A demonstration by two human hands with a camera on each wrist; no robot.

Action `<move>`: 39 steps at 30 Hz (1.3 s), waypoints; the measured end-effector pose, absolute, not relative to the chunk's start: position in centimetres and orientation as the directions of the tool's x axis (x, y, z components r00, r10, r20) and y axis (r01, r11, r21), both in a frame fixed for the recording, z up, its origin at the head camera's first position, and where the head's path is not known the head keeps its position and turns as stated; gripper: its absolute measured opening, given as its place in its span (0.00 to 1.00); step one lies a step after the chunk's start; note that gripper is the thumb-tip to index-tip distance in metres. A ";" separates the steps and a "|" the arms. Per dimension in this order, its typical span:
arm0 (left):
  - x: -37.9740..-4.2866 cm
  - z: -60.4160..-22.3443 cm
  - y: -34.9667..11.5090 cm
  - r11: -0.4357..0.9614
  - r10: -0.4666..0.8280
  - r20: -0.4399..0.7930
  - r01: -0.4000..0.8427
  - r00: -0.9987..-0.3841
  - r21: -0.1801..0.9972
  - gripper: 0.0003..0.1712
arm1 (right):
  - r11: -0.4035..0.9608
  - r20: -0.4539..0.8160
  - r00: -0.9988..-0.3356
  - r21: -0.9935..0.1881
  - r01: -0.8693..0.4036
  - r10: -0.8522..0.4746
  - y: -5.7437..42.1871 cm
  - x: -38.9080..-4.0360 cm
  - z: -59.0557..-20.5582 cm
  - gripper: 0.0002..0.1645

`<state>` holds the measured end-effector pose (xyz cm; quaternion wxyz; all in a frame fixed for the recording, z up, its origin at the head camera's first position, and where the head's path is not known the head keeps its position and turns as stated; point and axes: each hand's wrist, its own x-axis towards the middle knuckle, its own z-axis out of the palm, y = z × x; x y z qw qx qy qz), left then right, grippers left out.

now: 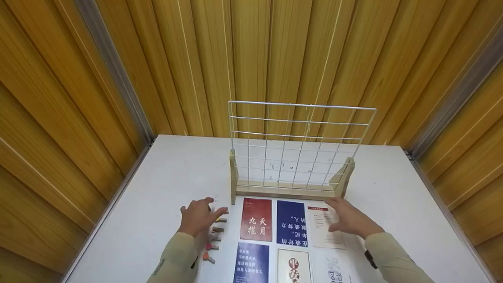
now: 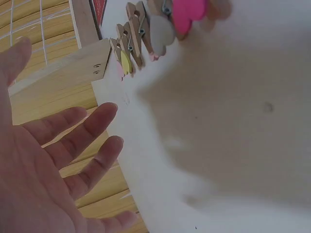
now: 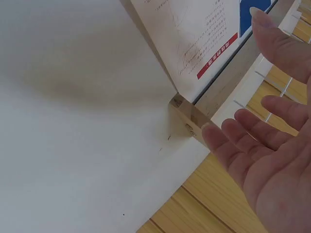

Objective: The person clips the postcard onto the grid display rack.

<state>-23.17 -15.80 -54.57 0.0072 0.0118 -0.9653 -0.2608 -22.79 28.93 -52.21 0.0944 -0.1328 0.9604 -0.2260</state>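
Observation:
My left hand (image 1: 196, 217) hovers beside a column of wooden clothespins (image 1: 218, 230), its fingers spread and holding nothing. In the left wrist view the clothespins (image 2: 136, 31) carry heart shapes in pink, yellow and grey, apart from the hand (image 2: 43, 170). Over the right edge of a cream printed card (image 1: 318, 232) is my right hand (image 1: 351, 220), also holding nothing. The right wrist view shows its loosely extended fingers near the rack's wooden foot (image 3: 189, 119); whether they touch it I cannot tell. The white wire grid rack (image 1: 287, 193) stands upright on its wooden base behind the cards.
A red card (image 1: 257, 210) and a blue card (image 1: 289, 212) lie left of the cream one. Nearer me are another blue card (image 1: 251, 261), a framed cream card (image 1: 283, 259) and a white card (image 1: 322, 271). Wood-patterned walls (image 1: 251, 59) enclose the white table (image 1: 173, 165).

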 end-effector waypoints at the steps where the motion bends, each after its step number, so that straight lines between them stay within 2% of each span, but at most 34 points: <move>1: -23.3 -54.6 -15.8 0.854 -0.036 -0.003 -0.033 -0.999 0.519 0.38 | 0.863 -0.127 -0.944 -0.455 -0.218 -0.305 28.7 -22.9 -52.3 0.54; 9: -24.4 -55.2 -16.4 0.812 0.035 -0.038 0.006 -0.999 0.584 0.19 | 0.888 -0.185 -0.927 -0.396 -0.233 -0.325 27.5 -23.6 -52.5 0.49; 13: -24.9 -55.6 -16.6 0.787 0.054 -0.068 0.000 -0.996 0.617 0.14 | 0.897 -0.213 -0.917 -0.369 -0.243 -0.337 27.3 -24.0 -52.9 0.50; 22: -25.6 -56.1 -16.7 0.699 0.086 -0.156 -0.052 -0.984 0.714 0.12 | 0.922 -0.279 -0.913 -0.333 -0.197 -0.296 27.6 -24.4 -53.5 0.51; 29: -26.1 -56.0 -16.9 0.714 0.111 -0.188 -0.053 -0.976 0.698 0.10 | 0.916 -0.284 -0.898 -0.323 -0.239 -0.335 27.5 -24.8 -53.7 0.52; 33: -26.3 -56.1 -16.9 0.693 0.109 -0.214 -0.080 -0.971 0.716 0.11 | 0.924 -0.310 -0.904 -0.333 -0.188 -0.296 27.4 -24.8 -53.9 0.54; 39: -26.4 -56.2 -16.6 0.681 0.088 -0.236 -0.114 -0.968 0.724 0.12 | 0.933 -0.302 -0.913 -0.314 -0.176 -0.274 27.2 -24.8 -53.9 0.54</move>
